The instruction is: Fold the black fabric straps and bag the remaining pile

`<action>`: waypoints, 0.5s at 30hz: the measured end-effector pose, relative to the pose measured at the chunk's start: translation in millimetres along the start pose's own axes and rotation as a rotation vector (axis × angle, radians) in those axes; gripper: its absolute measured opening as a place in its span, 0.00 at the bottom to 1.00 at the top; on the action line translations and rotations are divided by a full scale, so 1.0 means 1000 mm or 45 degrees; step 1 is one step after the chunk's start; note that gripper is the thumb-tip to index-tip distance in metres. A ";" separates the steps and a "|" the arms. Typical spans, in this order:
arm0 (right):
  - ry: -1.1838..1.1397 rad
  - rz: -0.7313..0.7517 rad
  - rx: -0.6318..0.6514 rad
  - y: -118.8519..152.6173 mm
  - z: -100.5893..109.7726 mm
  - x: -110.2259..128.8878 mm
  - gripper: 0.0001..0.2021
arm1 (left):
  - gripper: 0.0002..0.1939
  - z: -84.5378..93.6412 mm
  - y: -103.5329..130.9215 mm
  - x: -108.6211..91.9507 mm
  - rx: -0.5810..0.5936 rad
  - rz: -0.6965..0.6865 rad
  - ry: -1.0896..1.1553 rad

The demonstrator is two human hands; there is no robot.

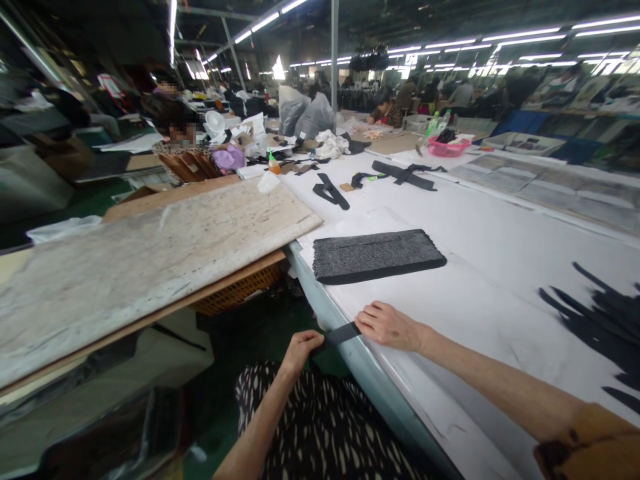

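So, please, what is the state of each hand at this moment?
Left hand: closed, holding a dark strip between thumb and fingers.
Right hand: closed, holding the same strip.

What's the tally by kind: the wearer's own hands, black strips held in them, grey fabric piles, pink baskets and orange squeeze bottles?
Own hands, left hand and right hand: 2
Held black strip: 1
Grey fabric pile: 1
Pink basket: 1
Orange squeeze bottle: 1
Total: 6

Looks like a textile workshop, judging by tube lights (521, 36) across the top of the frame, co-workers (393, 115) toward the upper right, and dark fabric strips (600, 327) heaped on a white worktable (500, 280) at right.
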State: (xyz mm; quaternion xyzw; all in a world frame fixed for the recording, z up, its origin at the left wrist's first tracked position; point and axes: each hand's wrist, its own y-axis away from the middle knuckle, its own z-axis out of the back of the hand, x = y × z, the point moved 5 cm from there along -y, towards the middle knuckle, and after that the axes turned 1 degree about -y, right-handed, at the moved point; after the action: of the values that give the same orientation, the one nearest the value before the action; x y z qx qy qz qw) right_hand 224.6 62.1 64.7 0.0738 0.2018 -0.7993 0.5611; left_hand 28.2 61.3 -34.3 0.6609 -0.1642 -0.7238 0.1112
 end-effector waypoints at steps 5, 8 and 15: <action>0.009 -0.034 -0.014 0.007 0.000 -0.004 0.10 | 0.12 0.015 0.013 -0.001 0.006 0.029 0.005; 0.041 -0.096 -0.015 0.019 0.000 -0.008 0.10 | 0.12 0.016 0.017 -0.005 0.023 0.030 -0.001; 0.061 -0.173 0.013 0.021 -0.003 -0.003 0.11 | 0.13 0.016 0.017 -0.002 0.052 0.047 0.020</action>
State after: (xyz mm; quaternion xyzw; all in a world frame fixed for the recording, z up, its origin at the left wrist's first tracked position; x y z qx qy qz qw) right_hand 244.9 59.5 58.0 0.0819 0.2157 -0.8347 0.5000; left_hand 11.9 48.0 -25.3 0.6655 -0.1903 -0.7129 0.1122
